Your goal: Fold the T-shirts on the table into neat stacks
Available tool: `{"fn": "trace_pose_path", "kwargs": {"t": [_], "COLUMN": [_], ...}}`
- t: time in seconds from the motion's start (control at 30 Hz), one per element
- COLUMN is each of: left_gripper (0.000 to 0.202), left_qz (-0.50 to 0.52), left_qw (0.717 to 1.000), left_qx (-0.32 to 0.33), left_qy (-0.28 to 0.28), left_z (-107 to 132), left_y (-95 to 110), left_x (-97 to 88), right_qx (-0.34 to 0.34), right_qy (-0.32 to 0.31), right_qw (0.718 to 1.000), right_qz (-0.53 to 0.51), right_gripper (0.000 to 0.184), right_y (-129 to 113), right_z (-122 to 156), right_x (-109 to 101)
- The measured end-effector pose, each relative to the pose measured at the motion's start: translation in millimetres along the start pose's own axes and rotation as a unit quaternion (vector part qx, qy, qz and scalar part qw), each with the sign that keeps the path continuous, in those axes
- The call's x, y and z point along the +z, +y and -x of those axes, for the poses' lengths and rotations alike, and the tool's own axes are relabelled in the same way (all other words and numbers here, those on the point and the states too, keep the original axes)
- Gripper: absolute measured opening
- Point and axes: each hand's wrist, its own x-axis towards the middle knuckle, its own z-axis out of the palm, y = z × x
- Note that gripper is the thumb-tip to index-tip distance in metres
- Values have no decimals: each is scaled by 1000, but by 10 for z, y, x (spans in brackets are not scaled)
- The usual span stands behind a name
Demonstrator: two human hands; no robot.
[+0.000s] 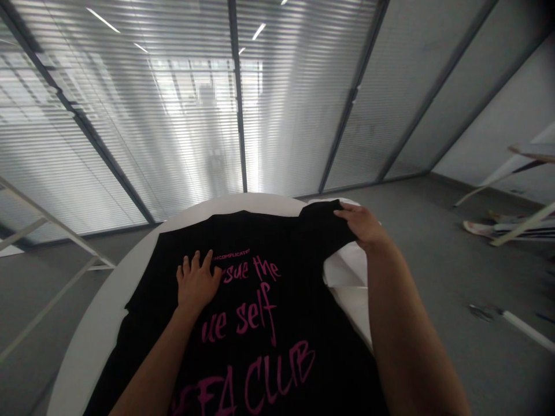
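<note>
Black T-shirt (143, 323) lies spread on a round white table (99, 323), its long axis running from the far rim toward the wearer; the lower end passes out of view. Pink brush lettering (260, 271) reads upright to the wearer, with "CLUB" lowest in view.

Left hand (197, 283): open, palm down, fingers spread, flat on the shirt's middle over the lettering; no cloth gathered. Right hand (366, 225): at the shirt's far right corner, fingers extended across the raised sleeve (323, 222). Thumb hidden, so cannot tell whether it pinches the cloth or only rests there. Right hand is the nearer to that sleeve and to the far right rim.

Below the sleeve, a white cloth (347, 283) shows beside the shirt's right edge, lying on the table. Beyond the table: grey floor (455, 277), glass partition (195, 127) with blinds.
</note>
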Motion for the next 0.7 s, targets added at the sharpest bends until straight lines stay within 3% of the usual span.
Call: {"fn": "trace_pose_path", "kwargs": {"t": [0.13, 0.2, 0.27, 0.33, 0.4, 0.47, 0.6, 0.7], "left_gripper": [59, 58, 58, 58, 58, 58, 59, 59], "left_qz": [3, 3, 2, 1, 1, 2, 8, 12], "left_qw": [1000, 1000, 1000, 1000, 1000, 1000, 1000, 1000], "left_qx": [-3, -2, 2, 1, -3, -5, -6, -4], "left_qy": [-8, -6, -2, -3, -3, -5, -8, -4], "left_z": [-7, -6, -2, 1, 1, 0, -6, -7], "left_y": [-3, -3, -2, 1, 6, 10, 8, 3], "left_x": [-4, -5, -5, -6, -10, -13, -10, -3], "right_qx": [-92, -169, -238, -262, -260, -252, -191, -139], "right_qy": [27, -6, -144, -297, -365, -342, -214, -203], "right_qw": [995, 984, 955, 909, 881, 886, 910, 905], "right_qz": [21, 63, 98, 129, 152, 185, 299, 348], "right_gripper": [50, 55, 63, 66, 60, 53, 55, 64], "right_y": [-262, -411, -516, -558, -548, -502, -342, -192], "right_z": [112, 257, 423, 557, 629, 640, 611, 648], "right_x": [229, 400, 565, 697, 792, 872, 1073, 1274]}}
